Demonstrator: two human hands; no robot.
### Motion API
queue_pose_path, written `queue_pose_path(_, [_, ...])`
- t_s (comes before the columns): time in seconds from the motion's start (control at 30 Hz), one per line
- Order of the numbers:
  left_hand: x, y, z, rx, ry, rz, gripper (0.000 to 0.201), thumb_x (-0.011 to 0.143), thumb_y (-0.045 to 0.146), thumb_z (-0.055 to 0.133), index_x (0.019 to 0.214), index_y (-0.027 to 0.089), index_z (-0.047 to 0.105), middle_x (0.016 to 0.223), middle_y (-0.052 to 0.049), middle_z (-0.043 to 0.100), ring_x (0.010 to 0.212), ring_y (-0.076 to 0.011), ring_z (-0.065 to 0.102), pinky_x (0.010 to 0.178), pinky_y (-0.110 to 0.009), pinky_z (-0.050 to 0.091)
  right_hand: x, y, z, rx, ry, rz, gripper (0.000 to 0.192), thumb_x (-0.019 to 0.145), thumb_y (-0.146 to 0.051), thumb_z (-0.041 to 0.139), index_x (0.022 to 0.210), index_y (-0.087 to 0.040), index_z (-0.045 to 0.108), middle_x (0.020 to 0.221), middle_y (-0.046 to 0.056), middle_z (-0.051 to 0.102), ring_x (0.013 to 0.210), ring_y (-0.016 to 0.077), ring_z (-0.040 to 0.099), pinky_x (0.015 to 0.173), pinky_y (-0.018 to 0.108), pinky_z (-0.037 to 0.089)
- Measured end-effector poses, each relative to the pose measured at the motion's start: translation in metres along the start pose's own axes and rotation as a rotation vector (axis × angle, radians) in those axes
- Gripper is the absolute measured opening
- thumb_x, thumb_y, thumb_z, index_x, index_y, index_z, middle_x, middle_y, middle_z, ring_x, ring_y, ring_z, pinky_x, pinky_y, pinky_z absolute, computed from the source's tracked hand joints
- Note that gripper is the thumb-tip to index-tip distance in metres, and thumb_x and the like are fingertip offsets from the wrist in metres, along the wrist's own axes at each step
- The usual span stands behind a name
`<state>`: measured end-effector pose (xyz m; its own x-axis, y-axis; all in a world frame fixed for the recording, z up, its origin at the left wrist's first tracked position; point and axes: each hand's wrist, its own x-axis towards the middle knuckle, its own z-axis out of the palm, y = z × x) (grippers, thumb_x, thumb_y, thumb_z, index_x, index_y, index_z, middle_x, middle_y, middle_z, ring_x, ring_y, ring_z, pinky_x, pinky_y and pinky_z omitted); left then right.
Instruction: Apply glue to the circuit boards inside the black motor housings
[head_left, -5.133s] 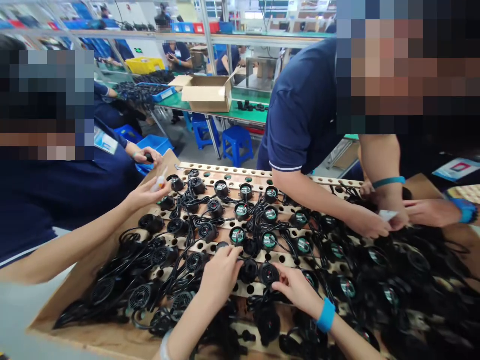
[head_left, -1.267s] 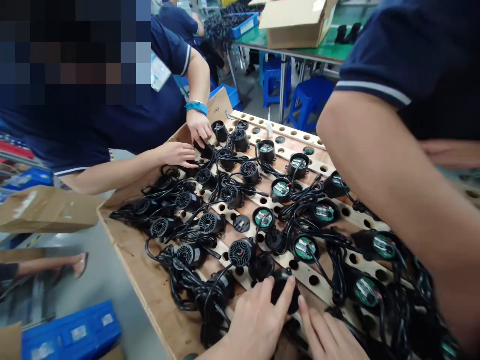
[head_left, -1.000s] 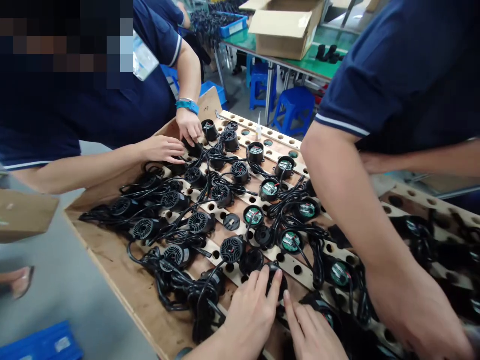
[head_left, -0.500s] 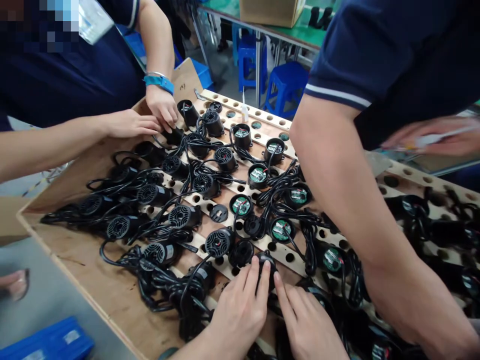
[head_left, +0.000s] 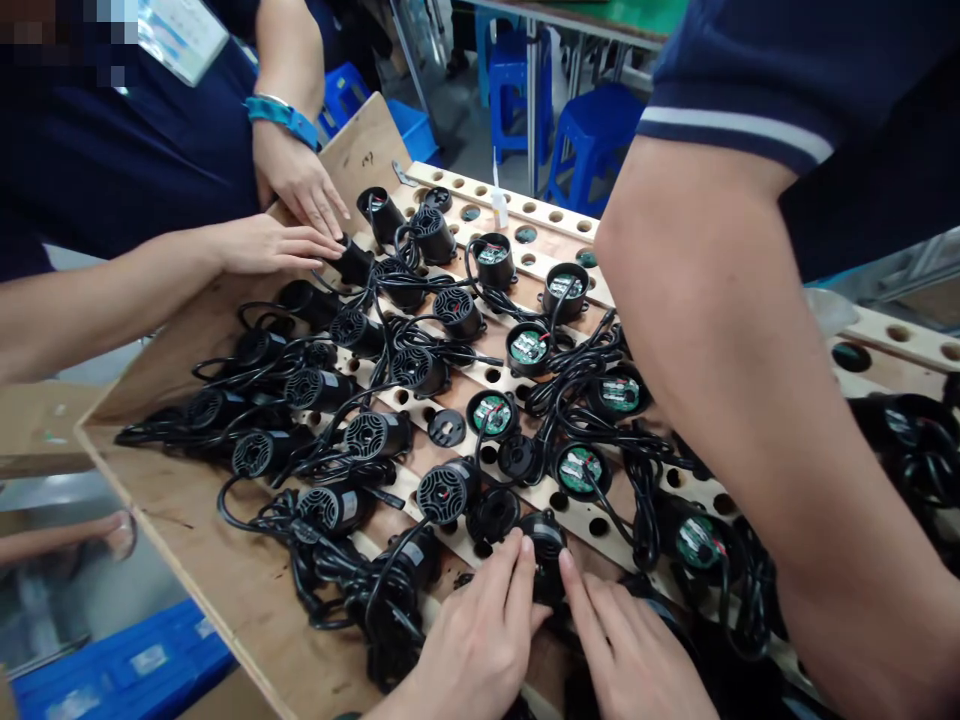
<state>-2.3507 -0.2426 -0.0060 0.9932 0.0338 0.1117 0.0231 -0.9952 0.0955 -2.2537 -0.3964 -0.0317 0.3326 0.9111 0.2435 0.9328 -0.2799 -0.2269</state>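
At the bottom centre, a black cylindrical housing (head_left: 546, 540) stands between my hands, its upper face showing. My left hand (head_left: 487, 615) has its fingers against the housing's left side, the thumb bent in below. On the opposite side, my right hand (head_left: 626, 635) rests its index fingertip against the housing, with the other fingers close together. The lower part of the housing is hidden by my hands. Just left of it lies a black round cap (head_left: 493, 514). Nearby sit a housing with an exposed green circuit board (head_left: 581, 468) and one with a slotted cover (head_left: 444, 495).
Several black housings with coiled cables (head_left: 352, 575) fill the wooden tray (head_left: 161, 540), which has strips with round holes. A co-worker's hands (head_left: 277, 245) work at the far left. Another person's arm (head_left: 720, 400) reaches across the right. A small white bottle (head_left: 499, 207) stands behind.
My left fingertips have shifted from the top of the housing to its side, exposing its upper face. The co-worker's upper left hand has opened out flat. The view has shifted slightly.
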Motion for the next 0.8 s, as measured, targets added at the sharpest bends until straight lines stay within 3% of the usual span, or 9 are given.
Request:
queue_pose_path(0.1, [-0.001, -0.005, -0.003, -0.172, -0.031, -0.106, 0.046, 0.091, 0.043, 0.049, 0.115, 0.005, 0.054, 0.109, -0.022, 0.067, 0.097, -0.0256, 0.068, 0.076, -0.029, 0.059, -0.004, 0.003, 0.002, -0.004, 0.0, -0.021, 0.044, 0.09, -0.005, 0.023, 0.11, 0.0, 0.062, 0.09, 0.015, 0.071, 0.076, 0.0171, 0.064, 0.063, 0.024, 0.052])
queue_pose_path(0.17, [0.003, -0.011, -0.007, -0.363, -0.125, -0.261, 0.053, 0.086, 0.05, 0.055, 0.117, 0.008, 0.053, 0.107, -0.018, 0.068, 0.094, -0.0244, 0.069, 0.077, -0.03, 0.059, -0.006, 0.004, 0.004, 0.005, -0.034, -0.033, 0.043, 0.089, -0.005, 0.024, 0.112, 0.0, 0.061, 0.093, 0.015, 0.071, 0.078, 0.0173, 0.064, 0.064, 0.024, 0.052])
queue_pose_path(0.27, [0.013, -0.022, -0.015, -0.712, -0.391, -0.56, 0.041, 0.085, 0.034, 0.06, 0.119, 0.012, 0.054, 0.098, -0.01, 0.07, 0.081, -0.0172, 0.069, 0.074, -0.025, 0.057, -0.009, 0.003, 0.007, 0.011, -0.089, -0.037, 0.045, 0.088, -0.003, 0.025, 0.117, -0.001, 0.059, 0.092, 0.014, 0.07, 0.077, 0.0168, 0.063, 0.066, 0.025, 0.051])
queue_pose_path(0.37, [0.024, -0.03, -0.02, -0.97, -0.567, -0.719, 0.026, 0.087, 0.024, 0.054, 0.111, 0.016, 0.058, 0.086, -0.004, 0.07, 0.074, -0.0131, 0.067, 0.071, -0.021, 0.054, -0.011, 0.0, 0.011, -0.002, -0.084, -0.027, 0.046, 0.089, -0.003, 0.025, 0.122, -0.004, 0.056, 0.091, 0.013, 0.068, 0.077, 0.0165, 0.062, 0.066, 0.026, 0.05])
queue_pose_path(0.5, [0.029, -0.032, -0.018, -1.126, -0.576, -0.826, 0.01, 0.088, 0.027, 0.05, 0.091, 0.017, 0.054, 0.07, -0.001, 0.065, 0.065, -0.0145, 0.065, 0.062, -0.023, 0.052, -0.013, -0.004, 0.015, -0.03, -0.035, -0.021, 0.046, 0.09, -0.003, 0.026, 0.127, -0.004, 0.052, 0.089, 0.013, 0.068, 0.076, 0.0159, 0.062, 0.065, 0.025, 0.05])
queue_pose_path(0.63, [0.027, -0.028, -0.01, -1.305, -0.582, -0.951, 0.009, 0.086, 0.027, 0.049, 0.086, 0.019, 0.045, 0.059, 0.003, 0.059, 0.055, -0.015, 0.063, 0.054, -0.025, 0.052, -0.017, -0.011, 0.025, -0.03, 0.046, 0.007, 0.046, 0.091, -0.005, 0.029, 0.133, -0.006, 0.049, 0.089, 0.013, 0.069, 0.071, 0.0151, 0.064, 0.061, 0.024, 0.049])
queue_pose_path(0.8, [0.018, -0.025, 0.0, -1.317, -0.524, -0.948, 0.007, 0.085, 0.024, 0.049, 0.086, 0.019, 0.044, 0.054, 0.005, 0.054, 0.051, -0.0142, 0.061, 0.051, -0.023, 0.05, -0.02, -0.03, 0.04, -0.016, 0.16, 0.178, 0.047, 0.092, -0.011, 0.039, 0.139, -0.006, 0.044, 0.083, 0.013, 0.069, 0.067, 0.0177, 0.067, 0.053, 0.026, 0.048])
